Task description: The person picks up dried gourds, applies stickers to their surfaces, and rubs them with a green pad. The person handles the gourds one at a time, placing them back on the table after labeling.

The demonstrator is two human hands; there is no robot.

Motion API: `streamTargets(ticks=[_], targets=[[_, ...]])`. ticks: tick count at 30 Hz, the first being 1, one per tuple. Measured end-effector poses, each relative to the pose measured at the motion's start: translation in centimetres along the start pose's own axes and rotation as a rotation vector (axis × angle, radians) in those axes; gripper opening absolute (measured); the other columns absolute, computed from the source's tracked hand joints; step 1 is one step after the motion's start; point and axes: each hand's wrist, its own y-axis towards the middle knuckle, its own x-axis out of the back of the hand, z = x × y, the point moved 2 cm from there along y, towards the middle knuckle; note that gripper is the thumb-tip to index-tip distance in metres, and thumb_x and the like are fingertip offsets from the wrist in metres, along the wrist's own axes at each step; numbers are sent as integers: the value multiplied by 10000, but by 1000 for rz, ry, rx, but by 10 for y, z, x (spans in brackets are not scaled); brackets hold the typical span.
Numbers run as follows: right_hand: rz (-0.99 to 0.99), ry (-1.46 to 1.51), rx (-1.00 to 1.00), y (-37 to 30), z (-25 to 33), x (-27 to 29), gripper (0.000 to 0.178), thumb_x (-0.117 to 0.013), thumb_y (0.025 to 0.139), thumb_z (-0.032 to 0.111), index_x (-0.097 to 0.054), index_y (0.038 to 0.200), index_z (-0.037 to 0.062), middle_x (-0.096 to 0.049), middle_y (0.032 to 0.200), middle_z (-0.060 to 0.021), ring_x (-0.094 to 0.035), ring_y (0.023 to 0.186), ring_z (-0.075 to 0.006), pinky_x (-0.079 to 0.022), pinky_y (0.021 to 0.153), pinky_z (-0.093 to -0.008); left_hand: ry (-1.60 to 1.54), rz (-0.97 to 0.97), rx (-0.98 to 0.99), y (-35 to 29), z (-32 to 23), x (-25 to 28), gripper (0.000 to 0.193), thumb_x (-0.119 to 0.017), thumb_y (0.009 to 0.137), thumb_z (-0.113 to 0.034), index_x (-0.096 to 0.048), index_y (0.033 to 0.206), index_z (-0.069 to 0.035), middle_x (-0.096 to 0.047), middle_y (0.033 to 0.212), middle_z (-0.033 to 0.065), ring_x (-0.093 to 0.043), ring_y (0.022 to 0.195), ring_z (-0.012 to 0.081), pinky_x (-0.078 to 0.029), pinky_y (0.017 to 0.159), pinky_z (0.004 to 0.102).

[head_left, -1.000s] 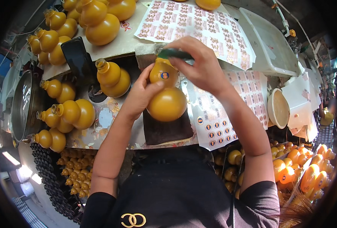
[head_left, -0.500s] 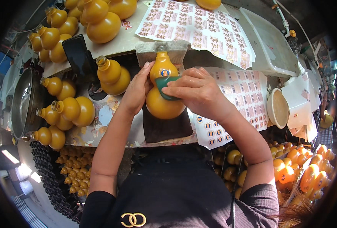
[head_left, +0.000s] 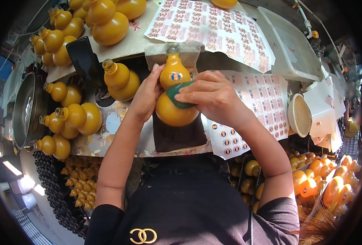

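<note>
Your left hand (head_left: 146, 96) cups the gourd-shaped orange bottle (head_left: 174, 98) from its left side, fingers pressed together, steadying it upright on the dark cloth pad (head_left: 179, 136) at the middle of the counter (head_left: 107, 143). Your right hand (head_left: 213, 98) pinches a green label (head_left: 177, 93) against the waist. Keep the bottle still and smooth the label flat from one edge, so no crease forms.

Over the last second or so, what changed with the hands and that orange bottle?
The right hand came down from the bottle's top, bringing a green label onto the waist of the gourd-shaped orange bottle, where it now presses it. The left hand kept steadying the bottle on the dark pad. The sticker sheets and other bottles stayed put.
</note>
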Motion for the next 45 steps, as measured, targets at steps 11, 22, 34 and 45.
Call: streamTargets(ticks=[11,22,34,45], targets=[[-250,517,-852,-16,-33,-22,252,-631,881,187,-558,1042,7,-628,914,-97,-602,828,-164,-481,759,-294,281,-68,-69,-2,9,0,564,-478,992,-365,-312,1417,-33,-533,1247,101,-541,1106,149,-450,924,278],[-152,337,-559,31,-48,-4,241,-621,831,99,-606,1062,33,-632,870,-90,-614,755,-182,-492,692,-312,66,-62,-36,-1,17,8,477,-326,1032,-256,-275,1451,-33,-462,1367,107,-494,1229,198,-389,1044,333],[-945,1130,-1242,-104,-68,12,358,-592,907,422,-564,768,93,-580,738,-47,-579,706,-133,-478,658,-301,214,-256,-202,-49,15,16,560,-343,1023,-401,-293,1444,-35,-421,1390,147,-440,1279,247,-335,1076,361],[-864,887,-1309,-139,-166,75,240,-727,810,255,-638,876,42,-579,807,-17,-552,671,-116,-468,637,-276,718,-153,-293,-86,46,9,1010,-800,703,-386,-235,1475,-62,-363,1422,133,-364,1332,264,-276,1112,392]])
